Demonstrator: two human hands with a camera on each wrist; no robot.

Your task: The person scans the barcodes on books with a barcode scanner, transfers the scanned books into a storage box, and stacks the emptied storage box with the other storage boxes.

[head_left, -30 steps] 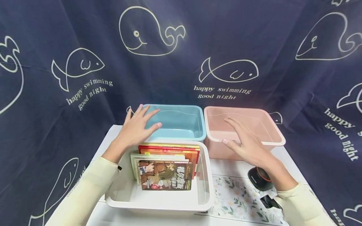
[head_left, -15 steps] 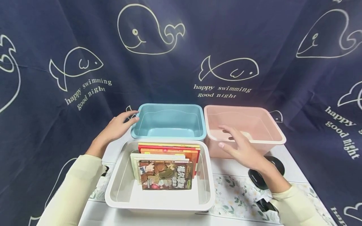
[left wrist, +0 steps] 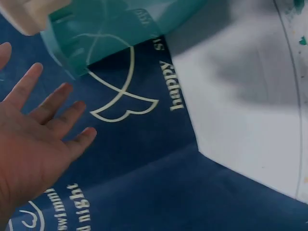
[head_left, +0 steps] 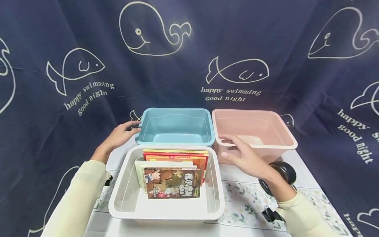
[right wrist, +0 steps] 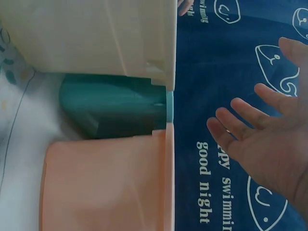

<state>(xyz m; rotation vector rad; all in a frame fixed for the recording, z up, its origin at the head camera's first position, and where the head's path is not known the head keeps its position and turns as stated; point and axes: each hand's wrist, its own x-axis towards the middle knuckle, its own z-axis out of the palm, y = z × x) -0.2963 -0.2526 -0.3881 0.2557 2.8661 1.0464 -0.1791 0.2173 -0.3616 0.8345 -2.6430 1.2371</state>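
My left hand (head_left: 119, 135) hovers by the left rim of a blue bin (head_left: 175, 141), its fingers loosely extended. In the left wrist view, that hand (left wrist: 41, 127) holds nothing and looks apart from the bin's wall. My right hand (head_left: 244, 154) hangs near the front left corner of a pink bin (head_left: 254, 113). Spread fingers and a bare palm show on the right hand (right wrist: 262, 132) in the right wrist view. A white bin (head_left: 166, 214) stands in front, with several books (head_left: 173, 184) upright in it; the nearest has a brown cover with white characters.
Behind the bins hangs a dark blue curtain (head_left: 165, 79) printed with whales and fish. A black round object (head_left: 284, 172) sits behind my right forearm. Floral cloth (head_left: 240, 204) covers part of the white table (head_left: 308, 174).
My left hand has moved left and down from above the blue bin to beside its rim. My right hand has shifted slightly left and lower. The bins and books stay put.
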